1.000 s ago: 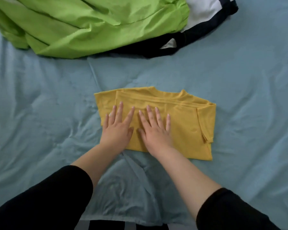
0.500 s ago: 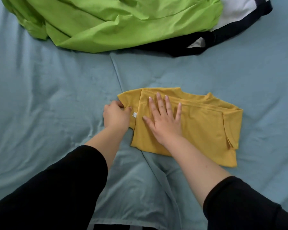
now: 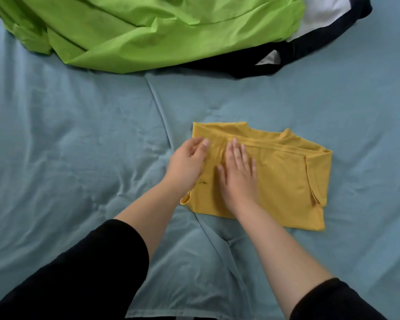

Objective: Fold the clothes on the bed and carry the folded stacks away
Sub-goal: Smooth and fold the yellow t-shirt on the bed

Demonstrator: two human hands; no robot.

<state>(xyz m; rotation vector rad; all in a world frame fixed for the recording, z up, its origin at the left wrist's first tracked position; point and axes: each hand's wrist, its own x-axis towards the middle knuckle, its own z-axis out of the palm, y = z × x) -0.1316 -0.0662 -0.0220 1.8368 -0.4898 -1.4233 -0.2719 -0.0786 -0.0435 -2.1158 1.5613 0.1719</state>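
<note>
A yellow shirt (image 3: 286,179), folded into a rectangle, lies on the blue bed sheet (image 3: 79,146) right of centre. My right hand (image 3: 239,172) presses flat on its left half, fingers straight and pointing away from me. My left hand (image 3: 187,163) is at the shirt's left edge, with curled fingers and thumb pinching the fabric near the top left corner. A crumpled lime green garment (image 3: 148,28) lies at the far side of the bed, partly over a black and white garment (image 3: 314,26).
The sheet is wrinkled, with a long crease (image 3: 162,112) running from the green garment toward me. The near edge of the bed (image 3: 171,314) shows at the bottom between my black sleeves.
My left hand left the shirt's top, took hold of its left edge and brought it inward. My right hand stayed flat on the shirt. The view has shifted left.
</note>
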